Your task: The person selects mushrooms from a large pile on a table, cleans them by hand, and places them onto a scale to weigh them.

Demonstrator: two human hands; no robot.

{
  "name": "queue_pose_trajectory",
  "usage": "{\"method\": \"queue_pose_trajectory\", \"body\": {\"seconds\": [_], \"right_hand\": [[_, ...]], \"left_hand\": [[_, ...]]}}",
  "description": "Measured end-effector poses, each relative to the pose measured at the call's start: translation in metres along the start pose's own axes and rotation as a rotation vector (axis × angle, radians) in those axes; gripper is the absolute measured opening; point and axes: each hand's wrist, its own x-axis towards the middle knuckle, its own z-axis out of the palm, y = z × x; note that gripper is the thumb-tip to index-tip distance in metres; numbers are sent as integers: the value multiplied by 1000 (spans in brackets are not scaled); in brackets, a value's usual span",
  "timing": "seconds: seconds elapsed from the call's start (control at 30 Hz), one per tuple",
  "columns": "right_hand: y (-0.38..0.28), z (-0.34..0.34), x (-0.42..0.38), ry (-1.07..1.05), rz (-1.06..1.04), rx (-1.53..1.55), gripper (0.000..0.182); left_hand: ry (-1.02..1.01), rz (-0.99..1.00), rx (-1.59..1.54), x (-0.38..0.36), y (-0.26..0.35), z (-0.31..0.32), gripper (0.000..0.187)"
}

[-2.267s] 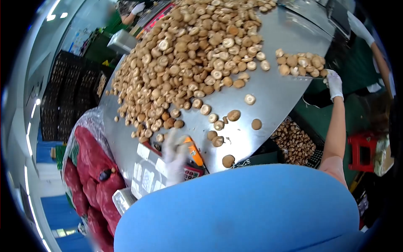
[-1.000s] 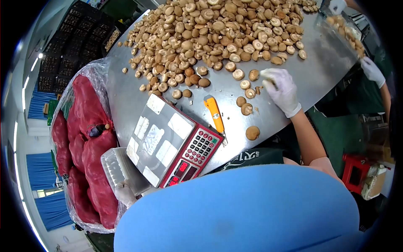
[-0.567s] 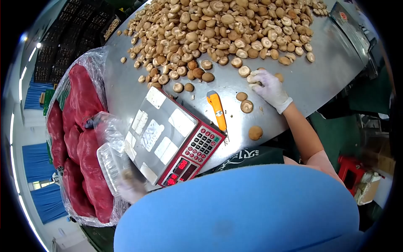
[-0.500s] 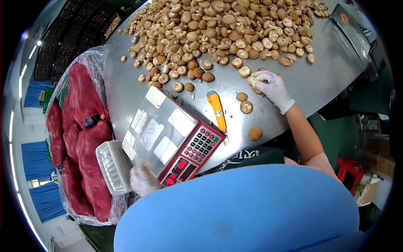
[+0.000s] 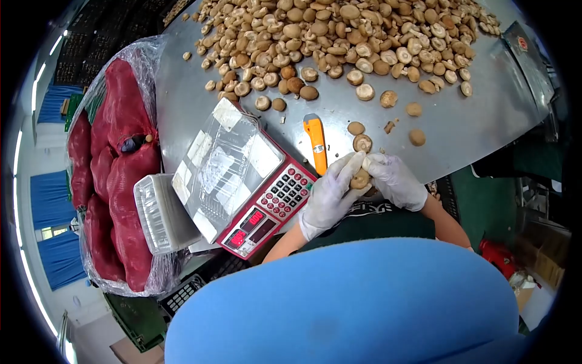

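Both my hands wear white gloves and meet at the near edge of the steel table [image 5: 461,130]. My left hand [image 5: 330,194] and my right hand [image 5: 395,181] together hold a brown mushroom [image 5: 361,179] between their fingers. A clear plastic tray [image 5: 221,164] lies on the red digital scale [image 5: 267,209] just left of my hands. An orange utility knife [image 5: 316,142] lies on the table beside the scale. A big heap of mushrooms [image 5: 339,36] covers the far part of the table, with a few loose ones [image 5: 362,143] near my hands.
A stack of clear plastic trays [image 5: 159,213] sits left of the scale. Red mesh sacks [image 5: 118,176] in clear plastic stand at the left. Black crates [image 5: 91,36] are stacked at the far left. A green crate [image 5: 145,306] sits low by the floor.
My left hand left the tray stack; a clear tray now lies on the scale. My right hand drew back from the heap, and both hands now hold one mushroom at the table's edge.
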Motion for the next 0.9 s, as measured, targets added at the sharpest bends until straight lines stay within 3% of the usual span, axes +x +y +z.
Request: {"method": "queue_pose_trajectory", "body": {"seconds": [0.13,0.23,0.3,0.33,0.4,0.43,0.57,0.63,0.67,0.73,0.77,0.8,0.87,0.9], "right_hand": [[7,-18,-5,91,6,-58,25],[0,-14,-8,149,-14,-289,26],[-8,-2,-11,115,-224,-783,31],[-5,-3,-9,105,-221,-783,31],[7,-9,1,83,-516,-1012,34],[11,-10,5,79,-537,-1025,33],[18,-14,11,6,-355,-973,26],[36,-28,21,132,-963,-1486,18],[36,-32,22,132,-962,-1486,18],[22,-33,23,242,-1225,-1533,14],[17,-40,19,248,-1068,-1611,13],[10,-41,13,248,-1063,-1612,13],[-3,-42,2,334,-659,-1095,12],[-7,-44,-1,353,-729,-1115,12]], "left_hand": [[32,59,-143,6,-4,20,70],[66,15,-155,4,-2,21,72],[42,-21,-94,-2,-8,17,74],[49,-29,-90,-5,-11,18,74],[63,-26,8,-9,-12,18,73],[110,48,-52,-9,-10,17,73],[65,-110,-70,-12,-5,15,62],[81,-110,-63,-13,-6,18,59],[94,-107,-55,-13,-7,18,56],[102,-167,-82,-12,-5,15,55],[107,-227,-109,-12,-3,13,53],[105,-230,-112,-12,-2,11,53],[84,-260,-236,-12,-3,7,53],[53,-260,-310,-12,-7,7,53]]}}
